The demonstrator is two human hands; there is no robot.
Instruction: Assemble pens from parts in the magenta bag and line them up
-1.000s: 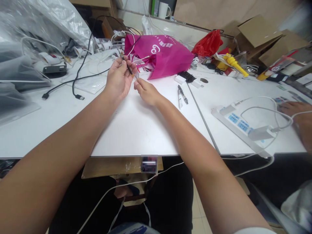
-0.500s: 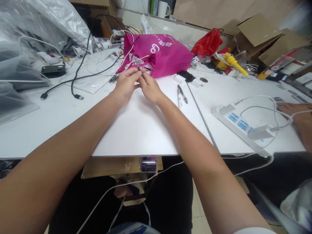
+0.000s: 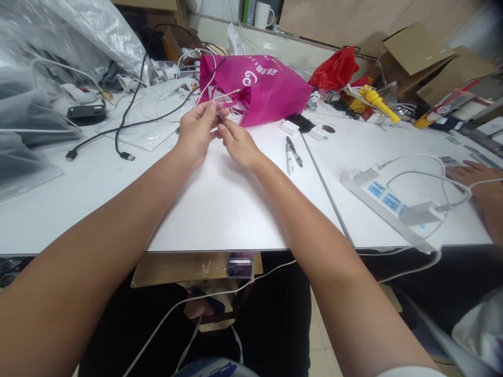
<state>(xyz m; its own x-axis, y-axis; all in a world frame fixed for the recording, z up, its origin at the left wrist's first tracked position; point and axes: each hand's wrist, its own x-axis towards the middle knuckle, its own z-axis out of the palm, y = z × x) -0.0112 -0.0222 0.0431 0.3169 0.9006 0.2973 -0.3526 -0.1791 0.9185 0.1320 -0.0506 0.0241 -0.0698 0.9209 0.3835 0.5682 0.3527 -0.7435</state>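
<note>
The left hand [image 3: 195,131] and right hand [image 3: 241,145] are pinching a slim dark stick [image 3: 220,119] with bent fingers, above the white table [image 3: 236,209], well beyond its near edge. It is looking light, stiff and perhaps slippery; the middle is seeming the safest hold. Fingers are covering its ends, so I cannot tell its kind.

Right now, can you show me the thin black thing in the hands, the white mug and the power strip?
Thin black thing [image 3: 220,119]: head view, the bit showing between the fingers.
White mug [image 3: 261,15]: head view, its side.
Power strip [image 3: 384,196]: head view, its top, between sockets.
</note>
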